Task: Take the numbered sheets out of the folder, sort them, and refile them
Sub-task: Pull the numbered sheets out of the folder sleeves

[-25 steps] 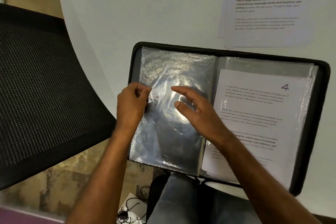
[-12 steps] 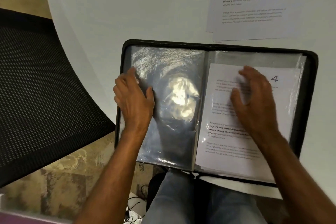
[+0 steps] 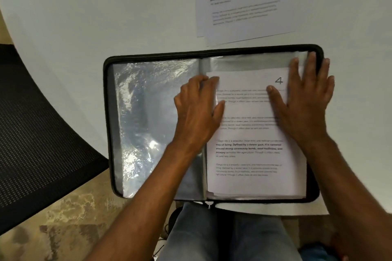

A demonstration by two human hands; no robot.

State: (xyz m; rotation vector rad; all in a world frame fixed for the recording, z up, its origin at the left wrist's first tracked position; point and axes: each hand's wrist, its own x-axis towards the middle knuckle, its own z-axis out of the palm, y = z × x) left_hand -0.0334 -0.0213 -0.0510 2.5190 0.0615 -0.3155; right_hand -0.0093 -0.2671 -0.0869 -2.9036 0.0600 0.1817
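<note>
The sheet marked 4 [image 3: 250,112] lies on top in the right half of the open zip folder [image 3: 212,52], inside or on its plastic sleeve; I cannot tell which from here. A second ago my left hand [image 3: 197,112] was pinching the empty sleeve [image 3: 148,123] on the left page; now it has crossed the spine, and its fingers [image 3: 210,80] rest on the sheet's upper left corner, slightly bent but clenched on nothing. My right hand [image 3: 305,99] has slid up from the middle of the page to the top right corner, fingers spread flat over the sleeve's upper edge and the zip rim, thumb beside the number, grasping nothing.

I read that shift as meaning the left page is finished with, and both hands are now set to work sheet 4 up out of its pocket. More paper edges show beneath it at the bottom, so the emptying is probably not far along.

Beyond the folder, loose printed sheets [image 3: 244,2] lie on the white surface [image 3: 106,6], just past the folder's top edge. A black mesh chair [image 3: 31,123] stands to my left.
</note>
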